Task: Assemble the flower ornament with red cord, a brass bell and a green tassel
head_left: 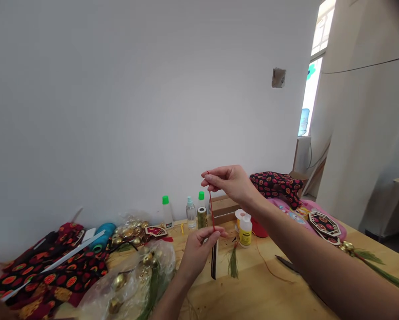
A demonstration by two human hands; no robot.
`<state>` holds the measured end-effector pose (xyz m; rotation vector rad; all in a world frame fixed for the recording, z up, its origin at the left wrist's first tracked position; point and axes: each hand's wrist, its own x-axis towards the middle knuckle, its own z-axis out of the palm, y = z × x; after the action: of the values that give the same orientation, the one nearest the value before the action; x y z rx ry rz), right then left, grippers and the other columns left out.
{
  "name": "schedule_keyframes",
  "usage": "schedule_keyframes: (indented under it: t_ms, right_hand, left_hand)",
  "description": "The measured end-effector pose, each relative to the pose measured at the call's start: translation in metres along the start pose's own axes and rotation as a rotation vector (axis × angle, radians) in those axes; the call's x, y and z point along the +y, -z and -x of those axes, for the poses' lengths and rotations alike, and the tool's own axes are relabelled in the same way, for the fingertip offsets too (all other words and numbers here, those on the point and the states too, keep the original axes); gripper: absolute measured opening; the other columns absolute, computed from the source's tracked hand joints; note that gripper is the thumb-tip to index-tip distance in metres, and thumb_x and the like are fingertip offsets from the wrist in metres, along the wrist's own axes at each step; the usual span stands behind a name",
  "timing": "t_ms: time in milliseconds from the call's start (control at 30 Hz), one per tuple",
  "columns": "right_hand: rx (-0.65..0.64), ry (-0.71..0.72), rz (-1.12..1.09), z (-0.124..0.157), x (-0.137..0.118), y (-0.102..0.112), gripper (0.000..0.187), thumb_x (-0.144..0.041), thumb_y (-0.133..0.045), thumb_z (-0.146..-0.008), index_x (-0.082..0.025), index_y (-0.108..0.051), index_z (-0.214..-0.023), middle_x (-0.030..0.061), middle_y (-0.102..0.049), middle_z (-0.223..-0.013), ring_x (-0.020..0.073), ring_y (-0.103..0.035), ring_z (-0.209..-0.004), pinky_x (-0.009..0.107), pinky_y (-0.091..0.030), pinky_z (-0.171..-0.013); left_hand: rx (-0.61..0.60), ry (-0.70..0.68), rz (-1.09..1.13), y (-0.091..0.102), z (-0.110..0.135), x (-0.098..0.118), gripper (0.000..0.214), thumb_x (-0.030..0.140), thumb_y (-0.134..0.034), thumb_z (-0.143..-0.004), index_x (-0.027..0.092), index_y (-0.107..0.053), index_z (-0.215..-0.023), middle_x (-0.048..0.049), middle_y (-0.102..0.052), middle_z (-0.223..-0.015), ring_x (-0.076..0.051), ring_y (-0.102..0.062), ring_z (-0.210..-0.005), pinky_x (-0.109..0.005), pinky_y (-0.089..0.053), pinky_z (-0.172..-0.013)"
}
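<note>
A thin red thread [211, 209] runs taut between my two hands above the wooden table [273, 289]. My right hand [231, 181] is raised and pinches the thread's upper end between thumb and fingers. Lower down, my left hand [199, 249] pinches the thread's bottom end. Beneath the left hand a dark tassel [214, 264] lies on the table, with a green tassel [233, 263] beside it.
Small bottles with green caps [166, 212], a spray bottle [190, 213], a gold thread spool [202, 218] and a glue bottle [245, 230] stand behind. A plastic bag of gold bells [136, 280] and patterned fabric [49, 271] lie left. A patterned ornament [324, 226] lies right.
</note>
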<state>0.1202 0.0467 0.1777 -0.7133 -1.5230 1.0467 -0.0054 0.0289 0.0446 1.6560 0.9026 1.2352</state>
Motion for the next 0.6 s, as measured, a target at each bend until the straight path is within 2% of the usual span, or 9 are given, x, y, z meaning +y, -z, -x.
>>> schedule_keyframes:
  t_ms: [167, 267, 333, 400, 467, 600]
  right_hand:
    - [0.017, 0.039, 0.012, -0.001, -0.005, 0.002, 0.013, -0.024, -0.064, -0.067, -0.013, -0.067, -0.073, 0.0009, -0.065, -0.062, 0.0062, -0.054, -0.05, 0.024, -0.048, -0.056]
    - [0.037, 0.023, -0.001, 0.004, 0.002, 0.007, 0.015, -0.026, -0.065, -0.065, -0.013, -0.068, -0.072, 0.0011, -0.066, -0.062, 0.006, -0.054, -0.049, 0.024, -0.049, -0.057]
    - [0.053, 0.009, 0.01, 0.015, 0.009, 0.012, 0.017, -0.028, -0.066, -0.065, -0.013, -0.068, -0.072, 0.0015, -0.066, -0.062, 0.0067, -0.054, -0.049, 0.023, -0.049, -0.055]
    - [0.065, -0.007, 0.054, 0.035, 0.02, 0.021, 0.016, -0.029, -0.064, -0.066, -0.015, -0.069, -0.074, 0.0022, -0.067, -0.063, 0.0084, -0.056, -0.05, 0.023, -0.049, -0.053]
    - [0.073, -0.001, 0.124, 0.063, 0.036, 0.031, 0.014, -0.028, -0.063, -0.069, -0.016, -0.069, -0.073, 0.0023, -0.068, -0.063, 0.0094, -0.056, -0.05, 0.021, -0.048, -0.05]
    - [0.04, -0.064, 0.226, 0.129, 0.079, 0.049, 0.012, -0.026, -0.058, -0.074, -0.022, -0.069, -0.074, 0.0016, -0.068, -0.06, 0.0122, -0.059, -0.048, 0.02, -0.049, -0.046]
  left_hand:
    - [-0.055, -0.004, -0.129, 0.012, 0.002, -0.002, 0.025, 0.032, -0.053, -0.076, 0.021, -0.064, -0.096, -0.0043, -0.064, -0.105, -0.021, -0.054, -0.102, -0.036, -0.038, -0.092]
    - [-0.08, -0.043, -0.305, 0.019, 0.003, -0.002, 0.026, 0.03, -0.058, -0.073, 0.023, -0.063, -0.097, -0.0044, -0.064, -0.105, -0.022, -0.054, -0.102, -0.038, -0.038, -0.092]
    - [-0.091, -0.12, -0.451, 0.024, 0.003, -0.004, 0.028, 0.029, -0.058, -0.073, 0.023, -0.061, -0.099, -0.0047, -0.065, -0.101, -0.022, -0.055, -0.099, -0.04, -0.038, -0.091]
    - [-0.141, -0.205, -0.608, 0.028, 0.003, -0.01, 0.034, 0.026, -0.058, -0.073, 0.024, -0.056, -0.107, -0.0044, -0.065, -0.099, -0.021, -0.055, -0.098, -0.043, -0.034, -0.095]
    - [-0.244, -0.251, -0.759, 0.03, 0.005, -0.018, 0.044, 0.021, -0.058, -0.072, 0.026, -0.049, -0.115, -0.0039, -0.064, -0.1, -0.021, -0.054, -0.098, -0.047, -0.026, -0.099]
    - [-0.464, -0.239, -0.936, 0.023, 0.018, -0.038, 0.05, 0.013, -0.052, -0.075, 0.029, -0.041, -0.121, -0.0044, -0.059, -0.112, -0.02, -0.05, -0.105, -0.052, -0.017, -0.101]
